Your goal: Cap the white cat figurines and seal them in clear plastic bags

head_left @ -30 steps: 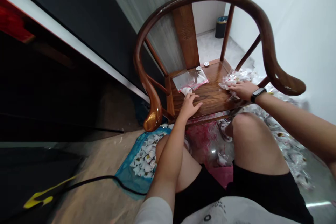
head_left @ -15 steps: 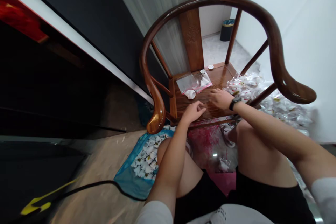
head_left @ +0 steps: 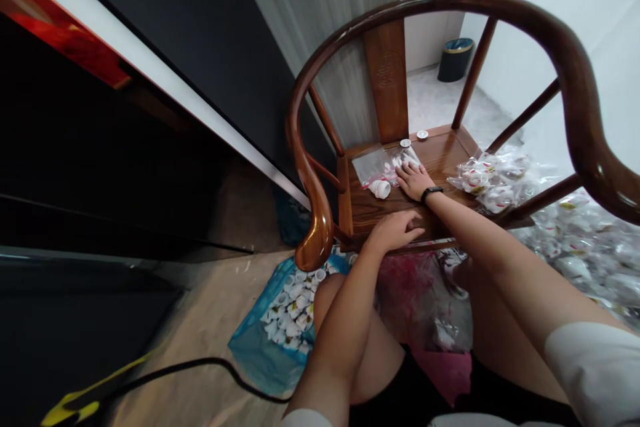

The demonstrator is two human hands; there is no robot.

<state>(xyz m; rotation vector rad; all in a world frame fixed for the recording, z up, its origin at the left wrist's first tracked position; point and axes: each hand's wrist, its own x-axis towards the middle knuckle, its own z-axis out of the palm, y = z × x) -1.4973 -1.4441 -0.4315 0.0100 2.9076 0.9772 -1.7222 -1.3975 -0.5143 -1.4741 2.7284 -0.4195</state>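
Observation:
My right hand [head_left: 414, 180] lies with fingers spread on the near right part of a clear plastic bag [head_left: 369, 168], which rests flat on the wooden chair's seat [head_left: 443, 150]. At the seat's front edge is my left hand [head_left: 397, 230], holding nothing, its fingers loosely bent and the thumb apart. A small white plastic bottle [head_left: 381, 189] lies on its side by the bag's near edge, with its mouth toward the right. Behind the bag sit two round white caps [head_left: 405, 143].
Filled clear bags [head_left: 495, 180] lie on the seat's right side, and a heap of them [head_left: 580, 240] spreads beyond it. Down left, a blue bag [head_left: 247, 340] holds many white pieces. A black cable [head_left: 205, 361] crosses the floor. The chair's curved armrest [head_left: 316, 240] rises at the left.
My right hand has moved forward and left from the bare seat onto the clear bag. My left hand stays near the front edge. The view has shifted slightly left.

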